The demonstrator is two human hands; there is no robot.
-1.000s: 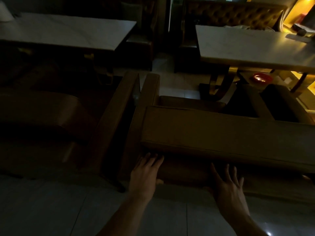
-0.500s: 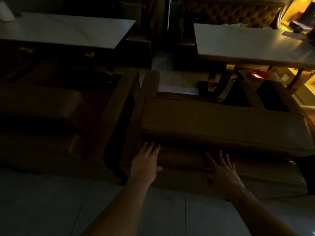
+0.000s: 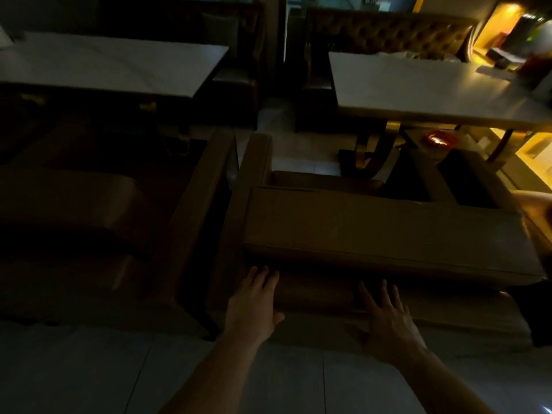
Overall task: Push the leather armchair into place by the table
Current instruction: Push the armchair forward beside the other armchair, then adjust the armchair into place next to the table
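Note:
A brown leather armchair [image 3: 382, 231] stands in front of me, seen from behind, its wide backrest facing me. Its front faces a white-topped table [image 3: 427, 88] at the right. My left hand [image 3: 254, 306] presses flat on the lower back panel near the chair's left corner, fingers straight. My right hand [image 3: 388, 318] presses flat on the same panel further right, fingers spread. The room is dim and the chair's base is hard to make out.
A second brown armchair [image 3: 98, 216] stands close on the left, its armrest nearly touching. Behind it is another white table [image 3: 113, 64]. Tufted benches [image 3: 388, 34] line the back. A red ashtray [image 3: 439, 138] sits under the right table. Pale tiled floor [image 3: 89, 369] lies beneath me.
The armchair has slid forward toward the right table, its right end now coming into view. Both hands stay flat on its back panel and have moved forward with it.

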